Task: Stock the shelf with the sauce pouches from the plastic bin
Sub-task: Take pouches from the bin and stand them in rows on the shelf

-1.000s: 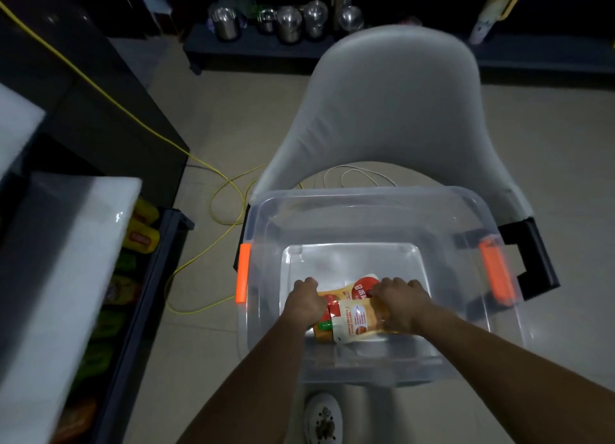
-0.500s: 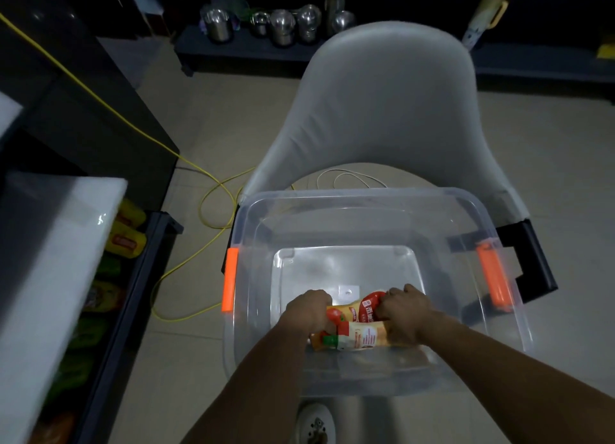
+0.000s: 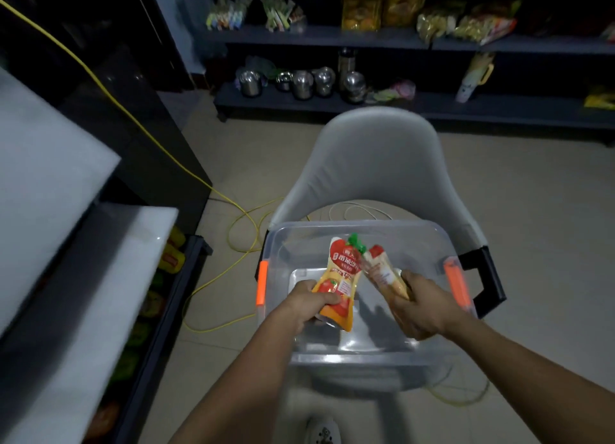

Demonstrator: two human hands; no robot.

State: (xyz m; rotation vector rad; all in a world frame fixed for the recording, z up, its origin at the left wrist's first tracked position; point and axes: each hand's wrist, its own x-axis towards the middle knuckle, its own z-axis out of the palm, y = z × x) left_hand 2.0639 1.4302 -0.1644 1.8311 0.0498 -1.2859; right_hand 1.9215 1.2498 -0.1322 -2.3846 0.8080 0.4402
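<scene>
1. Step, as judged: two pouches are out of the bin [image 3: 336, 228] and due for the shelf [image 3: 184, 277] at the left.
2. Left hand [image 3: 311, 307]: fingers and thumb are wrapped round the lower half of the left pouch [image 3: 339, 277], cap end pointing away from the person.
3. Right hand [image 3: 420, 307]: clenched on the base of the right pouch [image 3: 382, 270], which tilts inward until its top nearly meets the other one.
4. Position: both pouches are in the air over the bin, which sits on the grey chair [image 3: 376, 164]. No other pouch shows on the bin floor.
5. Handling advice: keep the grip on the filled body, not the spout, since the soft film probably sags if pinched high. Turn left and go low. The stocked tier lies under a white ledge, so each pouch likely needs to slide in from the front, one hand at a time.
6. Placement advice: match the row pouches [image 3: 171, 257] already there. Mind the yellow cable [image 3: 233, 217] on the floor between chair and shelf.
7. Left pouch, appearance: yellow-orange body, red upper panel with white lettering, tomato picture low down, green cap.
8. Right pouch, appearance: seen from its paler side, a white label panel, a red top, a yellow base.
</scene>
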